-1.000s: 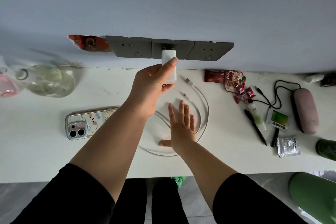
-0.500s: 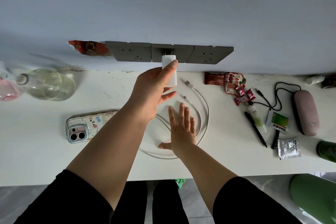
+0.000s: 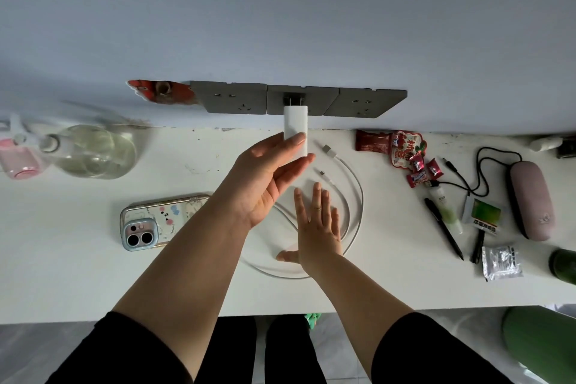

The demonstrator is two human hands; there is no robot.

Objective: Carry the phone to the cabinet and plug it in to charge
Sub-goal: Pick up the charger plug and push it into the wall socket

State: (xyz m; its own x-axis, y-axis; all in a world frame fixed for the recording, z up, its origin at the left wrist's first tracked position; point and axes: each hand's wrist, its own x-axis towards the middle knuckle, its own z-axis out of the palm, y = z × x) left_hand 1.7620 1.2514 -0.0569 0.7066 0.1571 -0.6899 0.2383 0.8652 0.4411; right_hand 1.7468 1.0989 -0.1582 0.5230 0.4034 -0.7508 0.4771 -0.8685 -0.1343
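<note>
My left hand (image 3: 265, 178) grips a white charger brick (image 3: 295, 125), its prongs meeting the middle grey wall socket (image 3: 300, 100). The phone (image 3: 159, 221), in a cartoon-print case, lies camera side up on the white cabinet top (image 3: 78, 259), left of my left forearm. A coiled white charging cable (image 3: 355, 196) lies on the top with both plug ends loose near the brick. My right hand (image 3: 318, 227) rests flat, fingers spread, on the cable coil.
A glass bottle (image 3: 93, 150) and a pink container (image 3: 18, 162) lie at the back left. Snack packets (image 3: 402, 150), pens (image 3: 445, 227), a pink case (image 3: 530, 199) with a black cord and a foil sachet (image 3: 500, 262) crowd the right side.
The view has shifted slightly. My left hand keeps the charger brick at the middle socket; its prongs now show at the outlet. The right hand stays flat on the cable.
</note>
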